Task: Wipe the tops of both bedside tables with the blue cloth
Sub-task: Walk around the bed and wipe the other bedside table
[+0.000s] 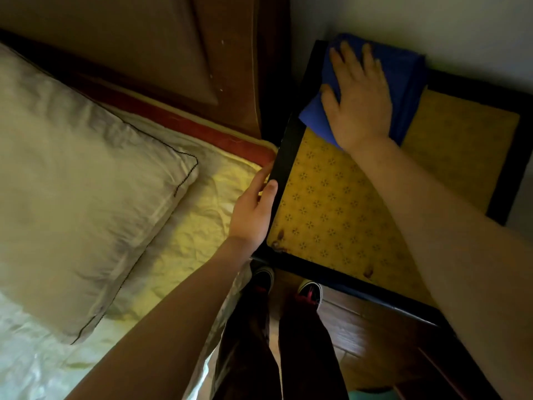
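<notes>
- Blue cloth [403, 79] lies folded on the far corner of the bedside table [340, 203], close to the wall and the headboard [161, 53]. It sits directly under the right hand [359, 101].
- Right hand is flat, palm down, fingers spread and pointing toward the wall; it presses on the cloth without closing around it. Cloth shows past the fingertips, on both sides of the palm and near the wrist.
- Right forearm runs in from the lower right across the table's yellow patterned top.
- Left hand [253, 210] grips the table's dark left rim: thumb on the upper face, fingers curled over the outer edge beside the mattress [184, 226].
- Left forearm comes up from the bottom of the frame, over the bed.
- Pillow [72, 174] lies on the bed, well apart from both hands.
- Cloth portion beneath the palm is hidden; left fingertips are out of sight behind the rim.
- Table's near right corner is covered by the right arm. Two shoes [310, 290] show dimly on the floor below.
</notes>
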### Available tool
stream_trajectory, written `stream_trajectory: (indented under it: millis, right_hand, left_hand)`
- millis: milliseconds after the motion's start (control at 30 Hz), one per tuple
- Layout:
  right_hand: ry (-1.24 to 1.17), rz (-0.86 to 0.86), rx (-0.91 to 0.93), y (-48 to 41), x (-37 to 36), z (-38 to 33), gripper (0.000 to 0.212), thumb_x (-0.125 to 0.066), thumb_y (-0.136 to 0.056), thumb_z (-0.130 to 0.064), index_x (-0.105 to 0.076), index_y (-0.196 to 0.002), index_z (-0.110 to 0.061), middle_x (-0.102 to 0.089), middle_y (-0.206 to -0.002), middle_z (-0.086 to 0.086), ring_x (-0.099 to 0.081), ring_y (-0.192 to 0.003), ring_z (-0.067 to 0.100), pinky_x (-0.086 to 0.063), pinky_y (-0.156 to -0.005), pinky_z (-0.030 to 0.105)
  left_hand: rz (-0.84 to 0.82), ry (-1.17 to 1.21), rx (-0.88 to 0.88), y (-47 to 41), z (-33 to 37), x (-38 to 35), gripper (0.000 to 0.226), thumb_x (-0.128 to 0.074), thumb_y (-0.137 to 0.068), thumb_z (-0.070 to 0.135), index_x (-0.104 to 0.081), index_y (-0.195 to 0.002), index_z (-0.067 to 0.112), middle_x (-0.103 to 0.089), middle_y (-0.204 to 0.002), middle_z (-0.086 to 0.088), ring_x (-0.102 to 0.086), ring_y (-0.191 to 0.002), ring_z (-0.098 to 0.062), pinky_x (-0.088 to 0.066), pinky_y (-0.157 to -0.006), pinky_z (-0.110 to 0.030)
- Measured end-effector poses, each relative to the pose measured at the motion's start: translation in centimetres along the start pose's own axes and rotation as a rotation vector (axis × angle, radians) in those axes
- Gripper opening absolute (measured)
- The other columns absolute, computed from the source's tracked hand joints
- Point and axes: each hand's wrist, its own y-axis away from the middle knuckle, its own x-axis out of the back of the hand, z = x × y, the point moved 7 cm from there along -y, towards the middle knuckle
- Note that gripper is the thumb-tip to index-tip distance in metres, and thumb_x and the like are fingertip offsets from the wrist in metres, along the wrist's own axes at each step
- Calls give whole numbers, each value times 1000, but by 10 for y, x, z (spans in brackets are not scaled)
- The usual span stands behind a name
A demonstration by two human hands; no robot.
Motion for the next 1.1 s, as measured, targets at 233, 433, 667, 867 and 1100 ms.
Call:
stream_trajectory:
  millis: [233, 433, 667, 867, 1100]
  right_hand:
    - [17, -192, 190, 227, -38, -58, 59, -35, -99, -42, -25, -153, -22, -24, -161, -2, -12, -150, 26, -10, -121, 41]
    - [31, -192, 275, 203, -43, -65, 56, -37, -99, -39, -32, -151, -20, -31, -158, -1, -20, -148, 25, -14, -120, 41]
    - [20, -57, 138, 9, -19, -52, 56, -26, -99, -38, -33, -150, -17, -31, -159, 2, -19, -149, 28, -11, -121, 40]
    - [23, -9, 61, 1, -9, -44, 56, -24, -101, -37, -28, -152, -16, -28, -160, 3, -17, -149, 28, -10, -122, 39]
    - [72, -201, 121, 245, -34, -46, 57, -18, -102, -45, -23, -153, -20, -24, -159, -3, -22, -148, 26, -14, -120, 40]
  left_hand:
    - [11, 36, 7, 0, -1, 1, 51, -41, -93, 53, -47, -141, 36, -57, -140, 11, -49, -132, -6, -40, -111, -41]
    - [0, 83, 9, -1, -2, 1, 43, -39, -101, 36, -46, -143, 30, -49, -146, 13, -42, -136, -2, -32, -115, -28]
    - [-3, 107, -18, -1, -3, 1, 45, -33, -101, 39, -46, -143, 31, -50, -146, 13, -41, -137, -1, -33, -116, -33]
    - [-15, 108, -20, 0, -2, 1, 45, -33, -101, 38, -47, -143, 29, -51, -145, 13, -43, -136, -2, -33, -116, -33]
    - [6, 98, -12, -2, -1, 2, 45, -35, -100, 39, -50, -141, 27, -54, -143, 9, -46, -134, -5, -36, -114, -38]
